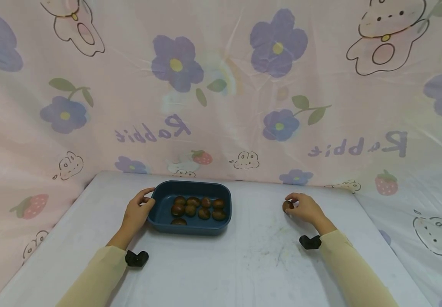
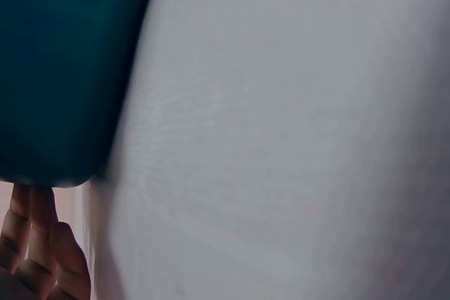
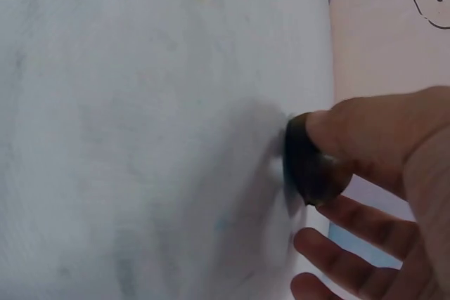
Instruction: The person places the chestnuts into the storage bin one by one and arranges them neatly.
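A dark blue rectangular dish (image 1: pixel 190 230) sits on the white table, left of the middle, with several brown chestnuts (image 1: pixel 203 213) inside. At its left end, my left hand (image 1: pixel 134 213) touches the outside with its fingertips. In the left wrist view, fairly straight fingers (image 2: pixel 43 216) meet the end of the dish (image 2: pixel 63 68). Well to the right of the dish, my right hand (image 1: pixel 306 209) pinches a single chestnut (image 1: pixel 288 207) between thumb and fingers. The right wrist view has this chestnut (image 3: pixel 316 166) at the tabletop or just above it; contact is hard to tell.
A white cloth (image 1: pixel 190 273) covers the table, with faint greenish smudges between the dish and my right hand. Behind and at the sides hangs a pink curtain (image 1: pixel 221 119) printed with flowers and rabbits. A black wrist mount (image 1: pixel 136 259) shows at each sleeve.
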Motion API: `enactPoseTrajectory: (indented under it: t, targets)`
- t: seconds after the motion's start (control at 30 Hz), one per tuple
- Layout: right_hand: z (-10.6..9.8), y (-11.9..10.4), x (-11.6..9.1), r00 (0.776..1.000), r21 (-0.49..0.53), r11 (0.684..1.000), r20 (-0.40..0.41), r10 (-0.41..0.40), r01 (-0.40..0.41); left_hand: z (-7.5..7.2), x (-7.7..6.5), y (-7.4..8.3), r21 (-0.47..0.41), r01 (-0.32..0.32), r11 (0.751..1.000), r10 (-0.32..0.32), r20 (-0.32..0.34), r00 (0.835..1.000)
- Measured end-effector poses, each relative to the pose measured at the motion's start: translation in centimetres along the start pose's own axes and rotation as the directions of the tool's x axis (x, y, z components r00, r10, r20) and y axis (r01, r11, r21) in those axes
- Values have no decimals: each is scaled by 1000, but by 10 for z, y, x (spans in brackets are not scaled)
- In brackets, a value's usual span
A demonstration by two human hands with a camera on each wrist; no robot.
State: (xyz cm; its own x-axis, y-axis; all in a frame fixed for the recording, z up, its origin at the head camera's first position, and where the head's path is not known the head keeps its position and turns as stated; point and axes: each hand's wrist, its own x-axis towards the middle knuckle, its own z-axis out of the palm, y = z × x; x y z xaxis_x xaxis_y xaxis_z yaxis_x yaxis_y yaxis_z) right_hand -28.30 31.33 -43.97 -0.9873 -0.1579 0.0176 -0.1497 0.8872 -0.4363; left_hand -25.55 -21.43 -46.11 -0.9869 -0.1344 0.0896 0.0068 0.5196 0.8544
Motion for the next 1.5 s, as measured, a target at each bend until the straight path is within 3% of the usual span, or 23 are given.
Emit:
enactPoseTrajectory:
  t: [0.87, 1.2, 1.5]
  targets:
    - [5, 0, 2, 999, -4, 999, -24, 36, -37, 0, 1, 0, -15, 2, 1000, -2, -8, 1000]
    - [8, -17, 3, 998, 33, 999, -69, -9, 11, 0, 0, -1, -17, -8, 1000, 8, -5, 1000]
    - [7, -40, 3, 999, 78, 997, -48, -22, 25, 0, 1, -1, -20, -9, 1000, 9, -2, 1000]
